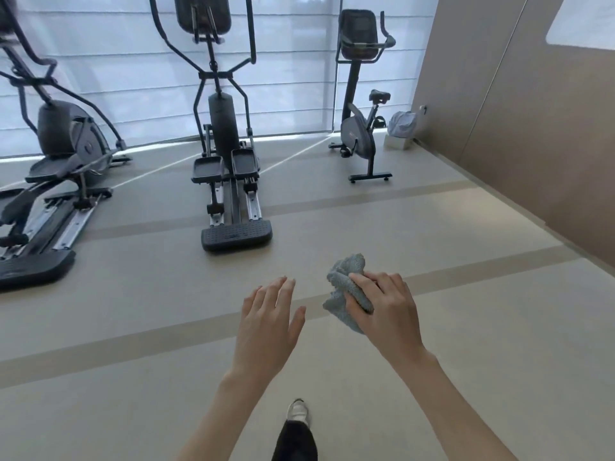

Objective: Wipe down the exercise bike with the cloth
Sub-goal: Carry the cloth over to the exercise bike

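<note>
Right hand (387, 314) grips crumpled grey-blue terry cloth (346, 287), mid-air over beige floor (466, 327) | left hand (266, 324) released, fingers straight, holds nothing | dark upright exercise bike (361, 128) far ahead by window blind (133, 78), well apart from cloth

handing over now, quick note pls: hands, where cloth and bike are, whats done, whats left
Left hand: open, holds nothing.
Right hand: grips the bunched cloth.
Bike: stands far ahead on the right, near the wall, well away from both hands.
Done: cloth is in hand.
Left: walk to the bike and wipe it down; it is not yet touched.
</note>
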`<action>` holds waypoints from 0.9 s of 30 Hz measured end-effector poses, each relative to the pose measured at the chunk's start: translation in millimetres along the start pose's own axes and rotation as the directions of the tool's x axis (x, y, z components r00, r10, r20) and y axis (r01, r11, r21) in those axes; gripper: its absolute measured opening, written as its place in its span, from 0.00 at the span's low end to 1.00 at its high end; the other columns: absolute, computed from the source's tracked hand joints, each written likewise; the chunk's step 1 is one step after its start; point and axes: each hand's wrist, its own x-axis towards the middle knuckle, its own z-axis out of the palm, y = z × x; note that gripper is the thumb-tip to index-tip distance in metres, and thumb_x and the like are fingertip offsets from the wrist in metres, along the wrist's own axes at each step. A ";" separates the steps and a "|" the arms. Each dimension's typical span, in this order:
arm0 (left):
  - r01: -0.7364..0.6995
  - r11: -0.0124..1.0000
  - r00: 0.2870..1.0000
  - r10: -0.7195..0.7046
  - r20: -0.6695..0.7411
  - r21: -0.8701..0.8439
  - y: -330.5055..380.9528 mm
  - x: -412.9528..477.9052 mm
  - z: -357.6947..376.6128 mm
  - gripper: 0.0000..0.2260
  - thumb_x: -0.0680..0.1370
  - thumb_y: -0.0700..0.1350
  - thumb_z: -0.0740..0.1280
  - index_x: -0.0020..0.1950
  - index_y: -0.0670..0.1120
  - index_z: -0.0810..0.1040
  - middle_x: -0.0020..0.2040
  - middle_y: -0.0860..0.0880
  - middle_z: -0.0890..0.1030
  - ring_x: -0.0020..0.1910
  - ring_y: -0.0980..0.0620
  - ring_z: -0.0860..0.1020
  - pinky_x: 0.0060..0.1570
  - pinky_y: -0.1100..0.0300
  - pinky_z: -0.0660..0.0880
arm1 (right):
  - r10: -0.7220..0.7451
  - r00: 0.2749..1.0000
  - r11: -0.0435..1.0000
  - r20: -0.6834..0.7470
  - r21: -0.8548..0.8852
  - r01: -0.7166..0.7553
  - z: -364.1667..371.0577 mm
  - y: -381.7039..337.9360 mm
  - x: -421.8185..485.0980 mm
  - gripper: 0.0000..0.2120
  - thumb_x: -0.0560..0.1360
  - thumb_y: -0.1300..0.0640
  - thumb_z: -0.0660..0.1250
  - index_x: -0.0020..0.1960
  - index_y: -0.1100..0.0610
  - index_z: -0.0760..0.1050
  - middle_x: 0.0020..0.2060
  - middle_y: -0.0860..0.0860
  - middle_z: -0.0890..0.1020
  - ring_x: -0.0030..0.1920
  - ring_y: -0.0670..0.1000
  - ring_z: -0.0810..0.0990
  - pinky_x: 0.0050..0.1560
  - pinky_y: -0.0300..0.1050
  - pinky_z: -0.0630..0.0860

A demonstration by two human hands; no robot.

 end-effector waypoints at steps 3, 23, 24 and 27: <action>0.006 1.000 1.000 -0.006 -0.022 -0.010 -25.4 67.8 39.8 0.21 0.77 0.52 0.56 0.60 0.40 0.78 0.57 0.44 0.80 0.55 0.44 0.79 0.56 0.49 0.75 | -0.003 1.000 1.000 -0.001 -0.002 0.003 58.8 35.3 46.6 0.12 0.67 0.56 0.75 0.49 0.58 0.82 0.43 0.54 0.83 0.41 0.59 0.79 0.42 0.51 0.78; -0.027 1.000 0.997 0.027 -0.071 0.007 -155.9 523.5 256.6 0.17 0.76 0.49 0.64 0.59 0.39 0.79 0.56 0.43 0.81 0.54 0.44 0.80 0.57 0.48 0.75 | 0.042 0.999 0.999 0.034 0.014 -0.043 388.5 260.4 361.9 0.13 0.66 0.58 0.77 0.49 0.59 0.82 0.44 0.55 0.83 0.41 0.59 0.80 0.43 0.52 0.78; -0.025 1.000 0.998 0.026 -0.065 0.013 -160.2 548.6 269.9 0.17 0.76 0.49 0.64 0.59 0.39 0.79 0.57 0.42 0.81 0.54 0.43 0.80 0.57 0.47 0.76 | 0.044 0.998 0.999 0.036 0.018 -0.045 406.9 275.4 379.2 0.13 0.65 0.59 0.78 0.49 0.59 0.82 0.44 0.55 0.83 0.42 0.59 0.80 0.43 0.52 0.78; -0.004 1.000 0.998 0.004 -0.057 0.010 -171.1 627.4 304.4 0.18 0.73 0.45 0.72 0.60 0.38 0.78 0.57 0.42 0.80 0.55 0.43 0.79 0.58 0.47 0.75 | 0.040 0.999 0.999 0.032 0.030 -0.041 459.1 320.8 435.9 0.14 0.64 0.59 0.79 0.49 0.59 0.82 0.44 0.54 0.83 0.42 0.59 0.80 0.42 0.52 0.78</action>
